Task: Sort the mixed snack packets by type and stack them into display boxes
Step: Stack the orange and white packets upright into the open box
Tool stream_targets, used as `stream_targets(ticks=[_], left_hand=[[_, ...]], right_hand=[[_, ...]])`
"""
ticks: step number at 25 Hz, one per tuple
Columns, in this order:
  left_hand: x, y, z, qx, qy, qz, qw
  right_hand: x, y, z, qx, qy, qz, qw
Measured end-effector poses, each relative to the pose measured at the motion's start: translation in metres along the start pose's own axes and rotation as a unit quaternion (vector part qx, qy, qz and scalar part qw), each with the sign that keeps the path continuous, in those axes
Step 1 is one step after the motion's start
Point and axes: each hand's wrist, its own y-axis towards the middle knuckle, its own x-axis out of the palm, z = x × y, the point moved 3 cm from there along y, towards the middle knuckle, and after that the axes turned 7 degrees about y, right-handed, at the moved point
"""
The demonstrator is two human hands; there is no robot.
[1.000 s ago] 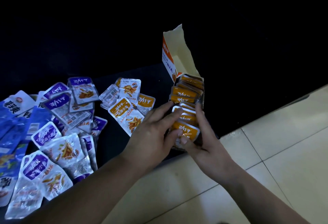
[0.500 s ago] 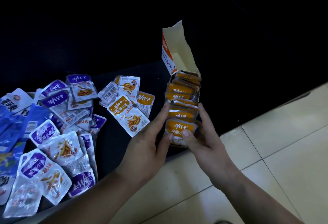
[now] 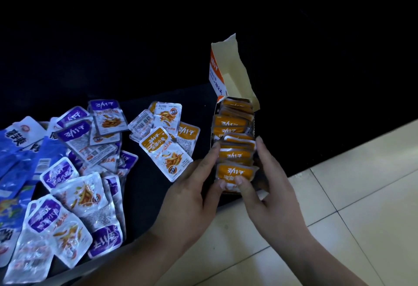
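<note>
Since a second ago the left hand (image 3: 192, 197) has slid off the top of the packet row and now lies along its left side. Its grip is spread: the fingers run straight up the left edge of the narrow orange-and-cream cardboard display box (image 3: 214, 68), and the thumb touches the bottom of the front packet (image 3: 235, 171). The right hand (image 3: 269, 197) mirrors it, with fingers straight against the box's right side and thumb pressed on that same packet's lower edge. Neither hand closes around anything.

The box lies on a black surface (image 3: 144, 186), its near end at the edge beside the pale tiled floor (image 3: 339, 229). Its long axis runs almost straight away from the person, and its torn cream lid flap (image 3: 235, 77) stands up at the far end. Inside, a row of orange-topped foil snack packets (image 3: 233, 127) stands on edge and fills the box end to end, orange headers up and faces towards the person.

Left of the box, a few loose orange-topped packets (image 3: 167, 150) lie flat and overlapping. Farther left sits a heap of purple-topped foil packets (image 3: 77, 190), and at the far left is a pile of blue packets (image 3: 13, 150).
</note>
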Motion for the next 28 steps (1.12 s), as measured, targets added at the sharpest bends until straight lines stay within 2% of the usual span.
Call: stream_targets(ticks=[5,7,9,11,13,15,16,18,22,24,25,26,28], left_hand=[[-0.011,-0.014,-0.012,-0.042,0.021,0.017,0.999],[-0.024,-0.014,-0.017,-0.055,0.039,0.044,0.997],[-0.043,-0.003,-0.029,-0.037,0.119,0.059,0.990],[-0.061,0.024,-0.043,-0.018,0.266,0.003,0.964],[-0.071,0.058,-0.058,-0.095,0.386,-0.137,0.907],[-0.073,0.081,-0.077,-0.140,0.444,-0.244,0.851],[-0.072,0.086,-0.082,-0.135,0.448,-0.268,0.842],[-0.072,0.083,-0.086,-0.104,0.437,-0.280,0.848],[-0.071,0.048,-0.084,-0.061,0.379,-0.274,0.882],[-0.070,0.032,-0.081,0.009,0.346,-0.213,0.914],[-0.075,0.032,-0.082,0.013,0.328,-0.183,0.927],[-0.081,0.036,-0.085,-0.010,0.320,-0.169,0.932],[-0.093,0.050,-0.090,-0.100,0.331,-0.204,0.916]], right_hand=[[-0.004,-0.002,-0.016,-0.029,-0.050,0.036,0.998],[0.001,0.002,-0.042,-0.106,-0.099,0.043,0.989],[0.020,0.004,-0.069,-0.163,-0.079,0.010,0.983],[0.051,0.003,-0.081,-0.112,0.002,-0.055,0.992],[0.081,0.003,-0.078,0.023,0.072,-0.088,0.993],[0.103,0.006,-0.072,0.141,0.093,-0.080,0.982],[0.110,0.012,-0.068,0.171,0.092,-0.081,0.978],[0.121,0.026,-0.063,0.207,0.102,-0.087,0.969],[0.138,0.041,-0.040,0.219,0.124,-0.088,0.964],[0.139,0.036,-0.031,0.226,0.100,-0.088,0.965],[0.138,0.033,-0.028,0.228,0.091,-0.095,0.965],[0.137,0.029,-0.026,0.233,0.082,-0.108,0.963],[0.132,0.024,-0.021,0.233,0.073,-0.118,0.962]])
